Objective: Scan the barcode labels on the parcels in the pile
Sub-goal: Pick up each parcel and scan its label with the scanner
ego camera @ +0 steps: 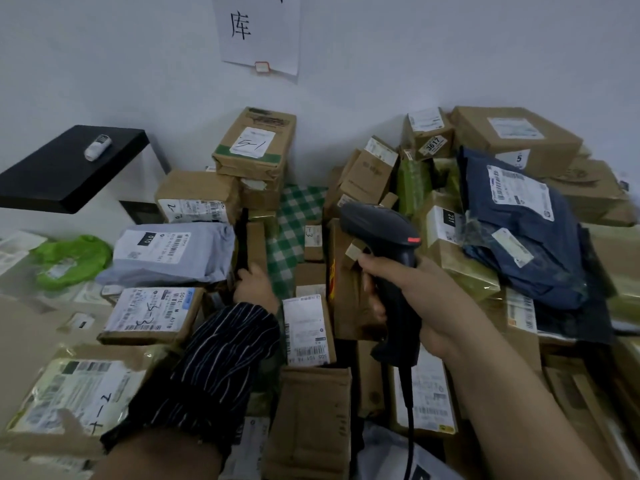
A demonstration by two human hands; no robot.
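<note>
White wall (450, 46) w/ paper sign (261, 29) behind, parcel pile (367, 171) heaped against it. I saw R hand (426, 299) gripping scanner (381, 226) over pile's middle; L hand (254, 284) at upright carton (257, 242) wedged in pile, grip hidden, couldn't tell.

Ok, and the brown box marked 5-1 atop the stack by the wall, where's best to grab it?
The box marked 5-1 sits topmost on its stack, label up, both side faces clear, the wall close behind. So probably grip it across the left and right faces, coming from the front and above. The right hand grips the scanner, so the left hand would take it.
</note>
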